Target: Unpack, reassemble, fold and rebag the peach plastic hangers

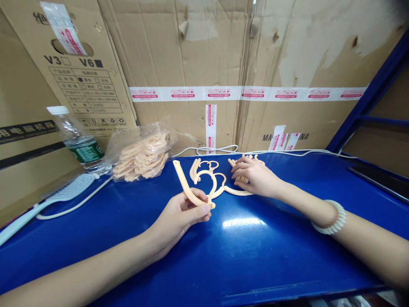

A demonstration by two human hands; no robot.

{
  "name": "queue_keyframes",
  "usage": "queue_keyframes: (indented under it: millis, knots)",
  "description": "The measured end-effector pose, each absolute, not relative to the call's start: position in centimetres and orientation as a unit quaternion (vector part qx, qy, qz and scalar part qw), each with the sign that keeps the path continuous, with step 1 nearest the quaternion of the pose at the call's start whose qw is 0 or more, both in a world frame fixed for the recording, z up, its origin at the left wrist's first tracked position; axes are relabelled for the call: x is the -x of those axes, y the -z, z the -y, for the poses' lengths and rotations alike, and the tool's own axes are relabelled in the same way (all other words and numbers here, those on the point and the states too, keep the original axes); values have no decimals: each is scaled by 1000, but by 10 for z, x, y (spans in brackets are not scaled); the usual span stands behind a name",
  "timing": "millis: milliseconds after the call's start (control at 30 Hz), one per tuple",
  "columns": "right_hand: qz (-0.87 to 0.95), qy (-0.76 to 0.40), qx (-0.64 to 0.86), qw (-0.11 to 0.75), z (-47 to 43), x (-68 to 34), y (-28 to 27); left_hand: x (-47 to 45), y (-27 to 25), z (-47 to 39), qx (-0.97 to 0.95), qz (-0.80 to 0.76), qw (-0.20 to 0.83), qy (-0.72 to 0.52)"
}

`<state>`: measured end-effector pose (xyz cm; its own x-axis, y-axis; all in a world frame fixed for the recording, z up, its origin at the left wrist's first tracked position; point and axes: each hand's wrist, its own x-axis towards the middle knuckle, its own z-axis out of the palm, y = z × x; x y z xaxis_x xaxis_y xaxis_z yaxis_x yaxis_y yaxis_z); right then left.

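My left hand (188, 209) pinches a cream plastic folding hanger piece (187, 185), a curved arm joined to a hook, between thumb and fingers. The arm tilts up to the left, and the hook curls above the hand. My right hand (255, 177) reaches over a group of small cream hanger parts (231, 162), fingers bent and apart at them. Its fingers partly cover these parts. Between the hands, another hanger (238, 192) lies on the blue table with its arms spread. Behind the held piece lie loose curved arms (193, 169) and hooks (213, 164).
A clear plastic bag (143, 153) of cream parts sits at the back left, beside a water bottle (83, 145) and a pale blue hairbrush (70, 189). A white cable (287, 152) runs along the cardboard (179, 128) behind. A dark flat object (380, 181) lies at right.
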<state>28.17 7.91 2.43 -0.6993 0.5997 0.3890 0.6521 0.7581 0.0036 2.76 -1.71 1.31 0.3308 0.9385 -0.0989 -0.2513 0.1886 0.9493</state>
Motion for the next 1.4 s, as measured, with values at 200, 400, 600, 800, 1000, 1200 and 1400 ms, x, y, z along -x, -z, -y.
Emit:
queue_keyframes:
  millis: [200, 400, 600, 800, 1000, 1200, 1400]
  knots:
    - [920, 54, 332, 203, -86, -278, -12, -28, -16, 16, -444, -380, 680, -443]
    - [907, 28, 331, 258, -93, -278, -6, -27, -15, 15, -443, -373, 684, -444]
    - [846, -6, 380, 375, -81, -276, -17, -26, -14, 15, -448, -364, 682, -448]
    - [680, -267, 395, 556, -55, -263, -27, -25, -10, 13, -445, -356, 688, -449]
    - [621, -280, 389, 620, -32, -247, -38, -25, -9, 12, -449, -357, 685, -450]
    - [521, -415, 406, 626, -19, -239, -35, -27, -13, 15, -449, -360, 682, -452]
    - [463, -497, 399, 616, -17, -237, -30, -27, -12, 14, -447, -362, 679, -456]
